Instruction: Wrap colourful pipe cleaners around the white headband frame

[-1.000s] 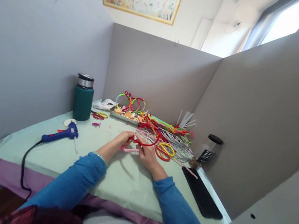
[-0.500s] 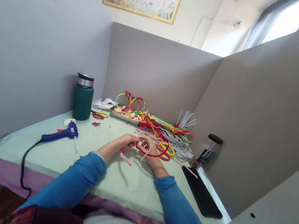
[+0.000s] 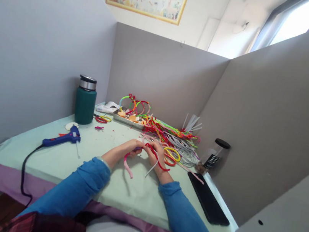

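Observation:
My left hand [image 3: 132,147] is closed around a curved band wrapped in pipe cleaner, whose pink end [image 3: 128,169] hangs below the fingers. A bare white stem [image 3: 153,166] of what looks like the same band sticks out on the other side, bending down past my right hand [image 3: 155,151]. My right fingers pinch a red pipe cleaner [image 3: 161,165] close to the left fingertips, its loose tail lying across the back of that hand. Both hands meet just above the table, and the fingertips partly hide the join. Scissors with yellow and red handles [image 3: 172,155] lie just beside my right hand.
A blue glue gun [image 3: 61,139] with a cord and a green bottle [image 3: 85,103] are on the left. Behind my hands are a metal tray [image 3: 130,122], colourful rings [image 3: 135,106] and piled pipe cleaners [image 3: 169,132]. A black phone [image 3: 208,199] and a clear jar [image 3: 214,156] are on the right.
My right fingers have closed in toward the left ones on the red pipe cleaner. Its loop has opened into a tail swung down to the right. The pink end has dropped slightly.

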The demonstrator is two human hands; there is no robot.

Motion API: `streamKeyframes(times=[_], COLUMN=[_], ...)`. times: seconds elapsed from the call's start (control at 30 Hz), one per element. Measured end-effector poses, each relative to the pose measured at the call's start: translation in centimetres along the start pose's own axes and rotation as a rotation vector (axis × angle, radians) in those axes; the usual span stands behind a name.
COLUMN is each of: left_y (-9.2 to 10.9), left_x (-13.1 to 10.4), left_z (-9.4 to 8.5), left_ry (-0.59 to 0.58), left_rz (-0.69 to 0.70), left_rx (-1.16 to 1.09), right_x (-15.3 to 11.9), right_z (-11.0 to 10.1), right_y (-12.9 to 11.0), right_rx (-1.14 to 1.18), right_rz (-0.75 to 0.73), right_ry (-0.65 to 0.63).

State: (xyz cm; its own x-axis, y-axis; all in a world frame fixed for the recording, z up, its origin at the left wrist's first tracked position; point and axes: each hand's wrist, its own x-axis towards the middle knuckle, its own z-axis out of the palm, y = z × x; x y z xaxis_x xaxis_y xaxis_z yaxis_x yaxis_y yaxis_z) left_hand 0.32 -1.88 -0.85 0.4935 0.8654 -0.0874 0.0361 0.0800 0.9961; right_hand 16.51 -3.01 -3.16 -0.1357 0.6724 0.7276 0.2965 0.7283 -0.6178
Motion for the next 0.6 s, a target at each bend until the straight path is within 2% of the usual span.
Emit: streamKeyframes(times=[0.13,0.3,0.43,0.6], left_y=[-0.1,-1.0,-1.1,-0.1], left_x=[0.0,0.5,0.7,0.0], left_z=[0.0,-0.1,-0.2,0.0], left_ry=[-0.006,0.026,0.071,0.126], left_rz=[0.036,0.117,0.128,0.09], left_rx=[0.08,0.247,0.23,0.152], right_x=[0.0,0.0,0.1,0.2], right_z=[0.1,0.0,-0.4,-0.6], right_y=[0.4,0.8,0.9,0.9], right_rx=[0.035,0.14,0.22,0.327], right_rz=[0.084,0.19,0.242,0.293], right_ry=[0.015,-0.054,-0.102,-0.173])
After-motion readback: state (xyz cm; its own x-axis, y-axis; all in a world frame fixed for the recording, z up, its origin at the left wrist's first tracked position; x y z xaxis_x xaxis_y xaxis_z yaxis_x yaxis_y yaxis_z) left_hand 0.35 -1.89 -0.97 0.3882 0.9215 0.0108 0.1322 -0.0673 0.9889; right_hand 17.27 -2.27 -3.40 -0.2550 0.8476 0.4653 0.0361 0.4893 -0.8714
